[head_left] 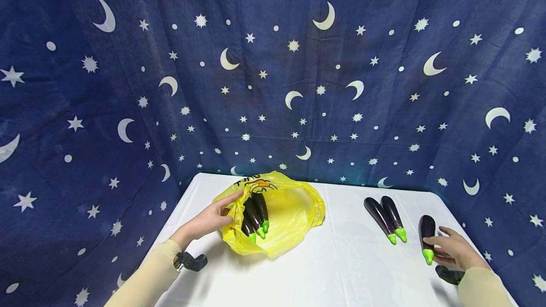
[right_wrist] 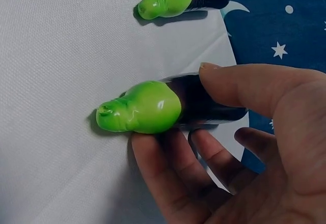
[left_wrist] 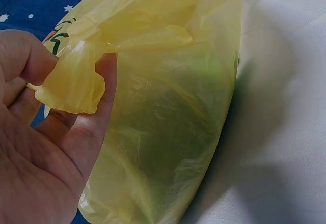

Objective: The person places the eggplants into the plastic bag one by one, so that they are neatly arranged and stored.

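The person's left hand (head_left: 210,218) is clamped on the rim of a yellow plastic bag (head_left: 316,212), with the thin plastic pinched between the thumb and the fingers. The bag lies with its mouth open on the white surface (head_left: 337,269), in the left half, near the far edge. Inside it, at the side next to this hand, three eggplants (head_left: 254,217) lie close together, and their green stem ends point to the near edge.

The right hand (head_left: 457,249) is clamped on a single eggplant (head_left: 427,229), near the right edge of the surface. The thumb presses on the top of its dark body and the fingers are at its side and partly under it. Whether this eggplant touches the surface, I cannot tell. A pair of eggplants (head_left: 387,217) lies side by side a little to the left of it, not far from the far right corner. Behind the surface hangs a dark blue cloth (head_left: 273,56) with white moons and stars. Each wrist wears a black strap (head_left: 192,261), next to a cream sleeve (head_left: 147,271).
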{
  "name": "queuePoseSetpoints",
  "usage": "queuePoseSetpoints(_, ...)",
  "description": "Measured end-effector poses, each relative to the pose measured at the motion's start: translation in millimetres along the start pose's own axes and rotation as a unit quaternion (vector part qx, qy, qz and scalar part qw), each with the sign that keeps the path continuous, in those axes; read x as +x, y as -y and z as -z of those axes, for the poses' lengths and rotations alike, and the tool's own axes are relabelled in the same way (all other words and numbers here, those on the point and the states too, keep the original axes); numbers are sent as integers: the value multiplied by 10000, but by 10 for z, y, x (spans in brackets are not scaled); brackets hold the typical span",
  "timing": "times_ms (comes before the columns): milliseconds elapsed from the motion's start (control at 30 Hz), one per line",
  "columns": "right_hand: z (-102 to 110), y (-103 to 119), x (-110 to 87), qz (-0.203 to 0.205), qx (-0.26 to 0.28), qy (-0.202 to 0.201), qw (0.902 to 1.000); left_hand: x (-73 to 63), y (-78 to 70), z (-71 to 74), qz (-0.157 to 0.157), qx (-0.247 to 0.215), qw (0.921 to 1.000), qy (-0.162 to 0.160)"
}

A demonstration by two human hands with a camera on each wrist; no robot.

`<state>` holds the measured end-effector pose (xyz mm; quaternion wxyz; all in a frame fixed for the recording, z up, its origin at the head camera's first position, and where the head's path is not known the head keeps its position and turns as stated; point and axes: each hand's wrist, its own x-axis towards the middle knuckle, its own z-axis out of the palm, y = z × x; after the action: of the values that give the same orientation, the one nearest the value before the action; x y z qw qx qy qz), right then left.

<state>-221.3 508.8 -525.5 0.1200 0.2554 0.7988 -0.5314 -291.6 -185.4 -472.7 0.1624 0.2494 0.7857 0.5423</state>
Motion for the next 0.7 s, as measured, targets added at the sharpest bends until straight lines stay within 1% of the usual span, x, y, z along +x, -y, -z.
queuePoseSetpoints(167, 1, 3, 5, -20, 19, 44, 10000, 0, 0, 2, -22, -39, 10000, 4)
queuePoseSetpoints(433, -5, -8, 8, -118, 70, -49, 9999, 3, 9, 3, -63, -67, 10000, 21)
queuePoseSetpoints(700, -3, -43, 17, 25, 82, 58, 9999, 4, 4, -4, -69, -92, 9999, 17)
